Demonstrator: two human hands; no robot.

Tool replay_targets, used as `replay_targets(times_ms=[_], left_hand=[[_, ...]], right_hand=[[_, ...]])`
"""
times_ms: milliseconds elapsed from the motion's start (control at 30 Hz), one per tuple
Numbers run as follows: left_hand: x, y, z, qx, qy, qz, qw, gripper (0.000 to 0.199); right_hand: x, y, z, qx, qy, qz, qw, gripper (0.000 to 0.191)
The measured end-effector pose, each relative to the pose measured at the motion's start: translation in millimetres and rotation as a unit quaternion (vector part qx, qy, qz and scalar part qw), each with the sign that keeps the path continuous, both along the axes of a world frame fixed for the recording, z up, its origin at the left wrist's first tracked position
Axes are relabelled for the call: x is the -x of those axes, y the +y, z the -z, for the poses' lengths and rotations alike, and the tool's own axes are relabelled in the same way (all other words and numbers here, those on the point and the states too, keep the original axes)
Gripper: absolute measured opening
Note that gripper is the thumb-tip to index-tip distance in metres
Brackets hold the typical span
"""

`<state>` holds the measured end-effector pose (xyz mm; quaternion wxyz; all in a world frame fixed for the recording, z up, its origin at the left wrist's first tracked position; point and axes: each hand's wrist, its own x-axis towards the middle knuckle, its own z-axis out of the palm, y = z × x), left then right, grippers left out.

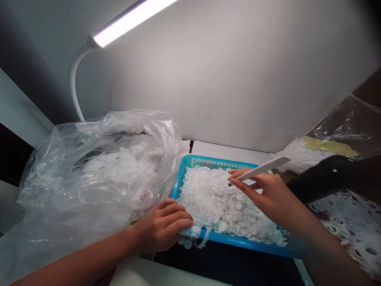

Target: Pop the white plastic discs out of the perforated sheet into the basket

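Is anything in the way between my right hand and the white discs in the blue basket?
Nothing visible stands in the way. The right hand holds a white stick directly above the white discs in the blue plastic basket. The left hand is at the basket's near corner, away from that side.

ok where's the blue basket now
In the head view, the blue basket sits low and right of centre, just right of the clear plastic bag, with the left hand at its near left corner and the right hand over it.
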<state>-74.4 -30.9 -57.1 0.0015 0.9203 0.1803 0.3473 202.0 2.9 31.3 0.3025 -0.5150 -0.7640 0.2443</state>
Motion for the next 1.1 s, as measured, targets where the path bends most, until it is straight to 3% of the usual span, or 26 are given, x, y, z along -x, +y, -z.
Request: replay_targets(times_ms=[233,433,533,667,733,833,933,1033,1100], left_hand=[[-1.1,-4.2,-4.7,-0.002,-0.015,0.0,1.0,0.035],[2.5,-8.1,-8.8,0.016,-0.07,-0.011,0.997,0.035],[5.6,-8.9,-11.2,0.094,-0.121,-0.075,0.985,0.028],[2.5,-8.6,-25.2,0.222,-0.157,-0.164,0.948,0.031],[-1.4,-6.5,-38.1,0.277,-0.13,-0.161,0.938,0.034],[-7.5,-2.6,-58.0,0.336,-0.112,-0.131,0.926,0.019],[-12.8,-1.3,-70.3,0.44,-0.141,-0.083,0.883,0.022],[-17.0,-3.0,-75.6,0.562,-0.203,-0.047,0.801,0.023],[-18.6,-3.9,-79.9,0.601,-0.24,-0.039,0.761,0.023]], right_hand=[[26.7,-14.4,3.4,0.135,0.075,-0.121,0.981,0.024],[41.7,-20.1,16.0,0.137,0.049,-0.148,0.978,0.027],[39.4,-20.9,9.0,0.137,0.088,-0.157,0.974,0.027],[32.6,-23.9,-5.2,0.109,0.221,-0.176,0.953,0.02],[29.3,-24.1,-9.2,0.087,0.273,-0.167,0.944,0.018],[25.4,-20.5,-10.8,0.06,0.31,-0.137,0.939,0.017],[23.1,-14.9,-10.8,0.06,0.343,-0.112,0.931,0.02],[22.0,-12.3,-12.6,0.08,0.382,-0.081,0.917,0.023],[21.3,-12.6,-15.3,0.088,0.406,-0.067,0.907,0.023]])
